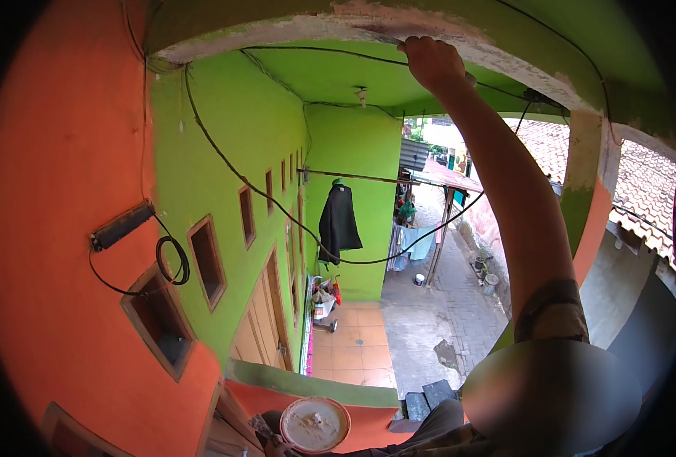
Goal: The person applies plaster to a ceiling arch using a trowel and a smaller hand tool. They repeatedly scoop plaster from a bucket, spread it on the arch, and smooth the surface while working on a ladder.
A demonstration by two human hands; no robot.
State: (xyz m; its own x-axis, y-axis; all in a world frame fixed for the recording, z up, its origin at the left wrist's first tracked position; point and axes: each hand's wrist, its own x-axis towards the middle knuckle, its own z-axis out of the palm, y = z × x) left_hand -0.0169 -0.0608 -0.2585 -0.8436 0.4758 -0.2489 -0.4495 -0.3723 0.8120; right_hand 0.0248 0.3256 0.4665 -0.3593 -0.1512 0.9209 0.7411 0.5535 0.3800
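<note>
My right hand (433, 59) is raised to the rough, plastered edge of the overhead beam (338, 24), closed on a flat tool, probably a putty knife, mostly hidden by my fingers. Low in the picture, a round tub of pale, creamy paste (315, 423) sits left of my legs. My left hand (275, 445) is beside the tub, closed on a putty-smeared scraper (262, 425); whether it also grips the tub is unclear.
Cables (254, 206) loop along green and orange walls; a black coil (173, 259) hangs left. A dark jacket (339, 221) hangs from a pole. Below are a tiled porch (353, 346), a ledge (311, 385) and a paved alley (452, 320). A blurred oval covers the lower right.
</note>
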